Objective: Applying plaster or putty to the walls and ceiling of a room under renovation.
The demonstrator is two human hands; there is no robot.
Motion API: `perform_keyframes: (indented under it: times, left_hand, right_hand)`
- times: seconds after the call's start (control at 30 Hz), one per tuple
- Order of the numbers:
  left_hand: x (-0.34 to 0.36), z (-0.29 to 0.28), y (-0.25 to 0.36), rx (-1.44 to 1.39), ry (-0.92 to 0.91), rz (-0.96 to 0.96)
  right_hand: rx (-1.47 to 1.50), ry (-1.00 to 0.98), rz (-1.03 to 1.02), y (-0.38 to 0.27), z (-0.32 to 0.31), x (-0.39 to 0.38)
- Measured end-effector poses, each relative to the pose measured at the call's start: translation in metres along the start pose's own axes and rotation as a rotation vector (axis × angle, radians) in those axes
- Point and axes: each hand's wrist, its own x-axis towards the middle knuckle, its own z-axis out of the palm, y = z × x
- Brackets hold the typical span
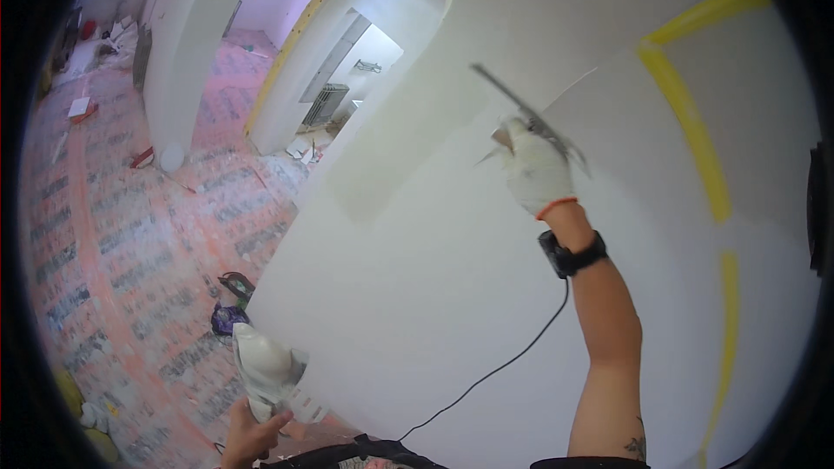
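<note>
My right hand [537,169] wears a white glove with an orange cuff and grips a long-bladed steel trowel [495,84] at the white wall [417,260]. A paler greenish-grey band of coating [373,156] runs beside the blade. A black device with a cable [565,252] is strapped to that wrist. At the lower left, my bare left hand [254,434] is closed on the handle of a broad putty knife [304,404] loaded with a lump of white putty [261,356].
Yellow tape [686,113] runs along the wall at right. A pink protective covering [104,234] lies on the floor, with a purple bag [228,320] and a red-and-white tool [143,156]. Doorways [261,17] open at the back left.
</note>
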Motion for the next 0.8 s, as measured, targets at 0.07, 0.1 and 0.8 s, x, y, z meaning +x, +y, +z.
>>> perform_keyframes:
  times: [0.07,0.1,0.8]
  left_hand:
    - [0.002,0.005,-0.004,0.019,0.016,0.033]
    - [0.003,0.006,-0.007,0.027,0.019,0.034]
    - [0.042,0.022,-0.051,-0.057,0.076,0.051]
  right_hand:
    - [0.093,-0.049,-0.01,0.026,0.042,0.007]
    - [0.099,-0.047,-0.005,0.033,0.057,0.011]
    - [0.017,0.163,0.097,0.028,0.033,0.095]
